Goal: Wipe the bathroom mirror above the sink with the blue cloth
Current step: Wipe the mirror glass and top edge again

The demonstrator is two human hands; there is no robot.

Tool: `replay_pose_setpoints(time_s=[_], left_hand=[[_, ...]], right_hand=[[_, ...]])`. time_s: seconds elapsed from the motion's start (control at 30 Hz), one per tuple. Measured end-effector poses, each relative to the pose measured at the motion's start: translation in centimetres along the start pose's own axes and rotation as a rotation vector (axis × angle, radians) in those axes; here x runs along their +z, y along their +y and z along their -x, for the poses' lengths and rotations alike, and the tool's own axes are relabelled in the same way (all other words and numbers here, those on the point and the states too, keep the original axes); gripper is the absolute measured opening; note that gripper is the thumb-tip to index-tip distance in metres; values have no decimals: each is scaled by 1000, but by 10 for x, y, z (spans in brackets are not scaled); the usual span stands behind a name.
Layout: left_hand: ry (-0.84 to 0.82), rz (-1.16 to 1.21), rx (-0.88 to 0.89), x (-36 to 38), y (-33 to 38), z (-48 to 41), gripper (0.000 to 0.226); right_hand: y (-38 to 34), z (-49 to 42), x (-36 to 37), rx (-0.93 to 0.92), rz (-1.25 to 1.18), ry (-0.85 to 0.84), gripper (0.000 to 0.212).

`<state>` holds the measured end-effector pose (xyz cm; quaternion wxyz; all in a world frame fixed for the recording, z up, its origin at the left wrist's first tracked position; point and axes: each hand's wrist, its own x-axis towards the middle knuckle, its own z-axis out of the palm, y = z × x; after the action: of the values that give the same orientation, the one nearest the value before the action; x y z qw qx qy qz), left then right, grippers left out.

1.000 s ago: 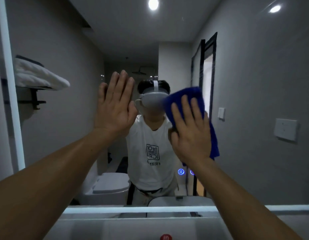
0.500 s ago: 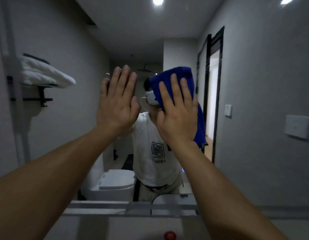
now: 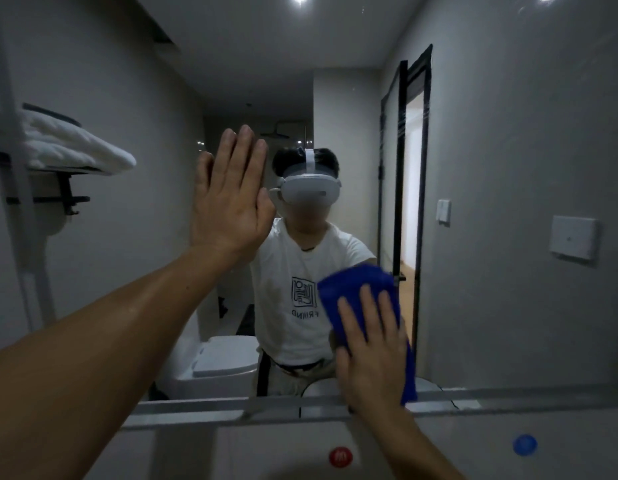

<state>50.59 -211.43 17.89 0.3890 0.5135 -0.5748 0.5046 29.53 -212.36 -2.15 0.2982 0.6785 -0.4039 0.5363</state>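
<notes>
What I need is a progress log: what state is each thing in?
mirror: faint smears upper right.
left hand: open, flat against mirror.
right hand: fingers straight, pressing cloth.
cloth: spread low on mirror.
towel: folded on its rack, reflected.
toilet lid: shut, reflected.

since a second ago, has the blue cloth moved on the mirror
Yes, the blue cloth has slid down, now reaching the mirror's bottom edge.
</notes>
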Motion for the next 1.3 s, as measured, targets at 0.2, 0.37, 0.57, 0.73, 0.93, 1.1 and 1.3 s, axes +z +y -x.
replay_pose_setpoints(time_s=[0.2,0.37,0.57,0.73,0.93,1.1,1.3], left_hand=[[39,-3,25,3,-2,-1,64],[40,5,27,7,-1,0,64],[2,-3,4,2,3,-1,65],[36,15,-1,-2,6,0,64],[12,51,189,11,56,42,64],[-12,41,121,19,65,50,64],[-49,35,109,17,66,52,65]], right_hand=[[43,-87,-28,58,-20,142,66],[80,-9,-18,100,46,115,67],[88,67,-16,124,56,-47,84],[79,33,-26,131,-2,-30,77],[63,58,-10,125,14,-26,82],[56,91,4,-140,109,-77,86],[29,99,12,-239,125,-44,76]])
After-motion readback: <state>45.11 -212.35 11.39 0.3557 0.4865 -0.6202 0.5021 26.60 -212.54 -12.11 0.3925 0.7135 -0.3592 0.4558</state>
